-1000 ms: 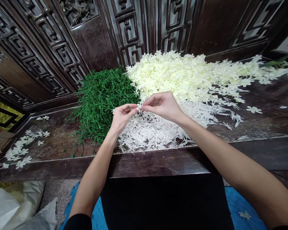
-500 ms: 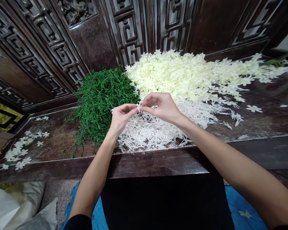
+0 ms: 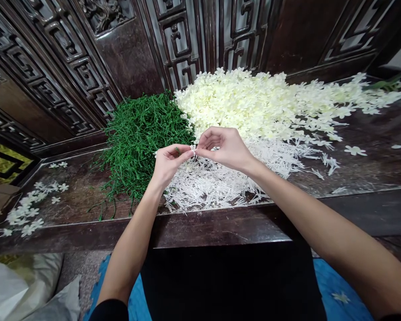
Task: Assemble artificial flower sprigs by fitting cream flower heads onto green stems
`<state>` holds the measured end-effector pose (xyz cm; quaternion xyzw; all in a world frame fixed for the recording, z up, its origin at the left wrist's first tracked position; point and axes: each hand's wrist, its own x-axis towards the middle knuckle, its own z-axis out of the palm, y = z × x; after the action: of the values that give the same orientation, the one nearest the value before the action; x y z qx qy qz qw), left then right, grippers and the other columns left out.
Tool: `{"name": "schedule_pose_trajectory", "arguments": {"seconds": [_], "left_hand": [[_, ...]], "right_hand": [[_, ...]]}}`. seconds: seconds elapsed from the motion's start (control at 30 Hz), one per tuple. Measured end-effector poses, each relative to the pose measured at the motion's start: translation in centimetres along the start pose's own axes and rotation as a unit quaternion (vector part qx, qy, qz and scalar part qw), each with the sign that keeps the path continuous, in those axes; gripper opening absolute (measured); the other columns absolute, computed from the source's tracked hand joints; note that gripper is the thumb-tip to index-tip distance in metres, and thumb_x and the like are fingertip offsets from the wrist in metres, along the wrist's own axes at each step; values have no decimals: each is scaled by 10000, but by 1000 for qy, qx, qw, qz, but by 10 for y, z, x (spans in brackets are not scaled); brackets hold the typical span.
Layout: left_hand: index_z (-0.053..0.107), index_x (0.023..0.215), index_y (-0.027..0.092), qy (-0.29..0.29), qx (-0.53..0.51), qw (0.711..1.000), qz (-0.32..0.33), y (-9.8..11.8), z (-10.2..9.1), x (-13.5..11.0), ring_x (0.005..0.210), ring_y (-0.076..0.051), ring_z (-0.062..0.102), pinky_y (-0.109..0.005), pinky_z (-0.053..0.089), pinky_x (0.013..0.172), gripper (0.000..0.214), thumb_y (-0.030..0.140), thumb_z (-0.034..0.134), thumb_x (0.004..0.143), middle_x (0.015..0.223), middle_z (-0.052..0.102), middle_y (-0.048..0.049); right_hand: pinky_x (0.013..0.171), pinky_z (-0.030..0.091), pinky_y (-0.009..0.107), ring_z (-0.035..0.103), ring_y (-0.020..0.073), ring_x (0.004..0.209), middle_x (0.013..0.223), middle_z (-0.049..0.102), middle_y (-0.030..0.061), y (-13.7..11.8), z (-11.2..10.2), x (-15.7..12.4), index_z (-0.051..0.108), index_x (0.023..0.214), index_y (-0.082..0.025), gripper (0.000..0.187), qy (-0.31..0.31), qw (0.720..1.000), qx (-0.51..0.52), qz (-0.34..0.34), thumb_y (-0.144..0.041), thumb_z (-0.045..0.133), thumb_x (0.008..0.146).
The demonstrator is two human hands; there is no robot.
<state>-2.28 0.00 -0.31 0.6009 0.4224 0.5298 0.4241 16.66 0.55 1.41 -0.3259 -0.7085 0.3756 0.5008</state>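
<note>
My left hand (image 3: pixel 171 161) and my right hand (image 3: pixel 224 146) meet fingertip to fingertip above the piles. Between them is a small white artificial flower piece (image 3: pixel 193 150), pinched by both hands; the fingers partly cover it. A bit of green stem (image 3: pixel 177 150) shows inside my left hand. Behind and left of that hand spreads a heap of green plastic stems (image 3: pixel 143 138). Beyond my right hand rises a big pile of cream-white artificial flowers (image 3: pixel 240 100). Thin white plastic pieces (image 3: pixel 214 189) lie in a loose heap below both hands.
The dark wooden bench (image 3: pixel 73 200) backs onto a carved lattice panel (image 3: pixel 130 62). Finished-looking white flowers (image 3: pixel 26 211) lie at its left end, and a single blossom (image 3: pixel 355 150) at right. Pale sacks (image 3: pixel 36 285) and a blue mat (image 3: pixel 341 285) are on the floor.
Both hands keep nearly the same place and pinch. My right hand's fingers have shifted very slightly at the white flower piece; the piles look unchanged.
</note>
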Motion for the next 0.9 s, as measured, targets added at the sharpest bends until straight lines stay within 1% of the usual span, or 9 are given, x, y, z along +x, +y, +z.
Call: {"name": "schedule_pose_trajectory", "arguments": {"seconds": [0.17,0.4,0.57,0.67,0.73,0.77,0.8,0.87,0.9], "left_hand": [[778,784,188,-13,-21,1000,-13,0,0,0,725,-118,632,-268,514,722,239,331,882,624,792,735,-29],[768,793,177,-22,-3,1000,-21,0,1,-2,731,-126,640,-282,527,741,250,335,875,633,804,739,-34],[769,807,178,-29,5,999,-26,0,0,-2,740,-130,646,-283,534,742,249,340,869,646,810,742,-39],[771,800,175,-27,0,999,-29,0,-1,-2,723,-121,643,-273,531,726,249,331,876,636,800,740,-38],[769,784,176,-16,-2,999,-29,0,0,-2,702,-115,639,-265,529,704,248,323,885,621,782,736,-32],[768,777,177,-10,-2,1000,-28,1,0,-2,695,-115,641,-265,530,698,249,317,890,612,773,736,-30],[767,775,179,-7,0,1000,-28,2,0,-2,694,-119,647,-269,534,698,252,311,895,603,767,737,-30],[766,780,181,-7,4,1000,-30,4,1,-2,696,-133,663,-287,547,709,268,302,904,585,753,740,-32],[766,785,182,-12,5,999,-32,6,1,-3,695,-139,670,-296,552,711,277,300,907,579,747,742,-33]], "right_hand": [[727,579,372,660,174,726,795,696,49,-2,1,-1,640,787,-168,228,-13,1000,14,11,-325,786,711],[727,581,376,667,175,712,763,693,39,3,2,-1,618,749,-181,193,-5,1000,-2,1,-306,763,728],[723,583,390,675,186,714,725,671,37,4,3,-2,582,679,-189,245,-12,1000,18,9,-315,789,718],[731,580,395,667,182,711,727,665,37,4,0,-1,585,679,-184,268,-16,1000,25,9,-344,795,724],[739,584,392,659,180,734,793,675,48,5,-3,1,626,762,-170,272,-31,999,18,15,-364,811,711],[746,588,391,661,188,771,873,685,64,5,-5,1,653,859,-162,322,-47,999,11,21,-369,831,687],[755,594,393,665,202,822,978,687,84,5,-6,1,664,986,-158,443,-70,997,4,32,-372,857,650],[786,601,410,665,241,941,1184,651,121,6,-7,2,610,1237,-176,761,-119,991,-12,58,-370,906,563],[803,601,422,663,257,982,1238,635,130,6,-6,1,580,1306,-188,858,-138,988,-17,70,-369,917,539]]}}
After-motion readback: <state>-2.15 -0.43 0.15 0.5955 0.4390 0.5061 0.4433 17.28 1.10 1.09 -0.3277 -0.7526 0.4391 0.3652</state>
